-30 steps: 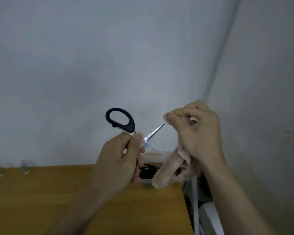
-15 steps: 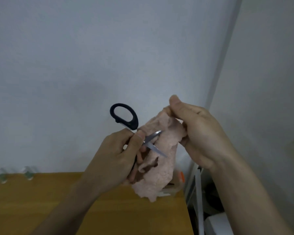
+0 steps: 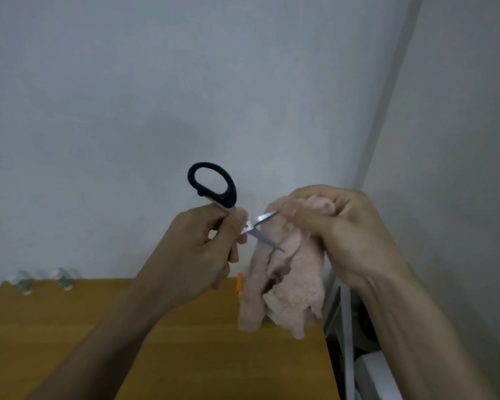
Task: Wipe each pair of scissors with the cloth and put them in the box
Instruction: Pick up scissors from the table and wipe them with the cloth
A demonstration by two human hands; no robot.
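Grips the scissors [image 3: 237, 215] low on the handles — left hand [image 3: 197, 249], fingers curled, blades parted and pointing right toward the other hand. Pinches the pink cloth [image 3: 289, 284] over the upper blade's tip — right hand [image 3: 338, 235], fingers curled, loose cloth hanging below. Runs hand to hand, that blade's long axis, so wiping likely means sliding along it. Hides the box.
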